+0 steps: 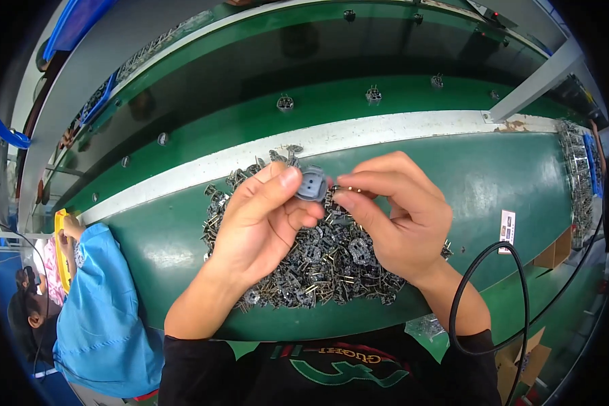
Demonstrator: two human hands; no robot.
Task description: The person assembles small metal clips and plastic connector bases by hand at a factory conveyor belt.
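Note:
My left hand (260,216) grips a grey plastic socket-like piece (312,184) between thumb and fingers, its face with small holes turned up. Close beside it, my right hand (399,213) pinches a small dark part with metal pins (345,190) between thumb and forefinger. The two pieces are very near each other; whether they touch I cannot tell. Under both hands lies a large heap of dark plug inserts with metal pins (311,260), partly hidden by my hands and wrists.
The heap rests on a green worktable (169,260). Beyond a white rail (413,126) runs a green conveyor belt (325,98) carrying spaced-out plug inserts (373,93). A black cable (453,304) loops at right, near a small printed card (507,231). A co-worker in blue (105,311) sits at left.

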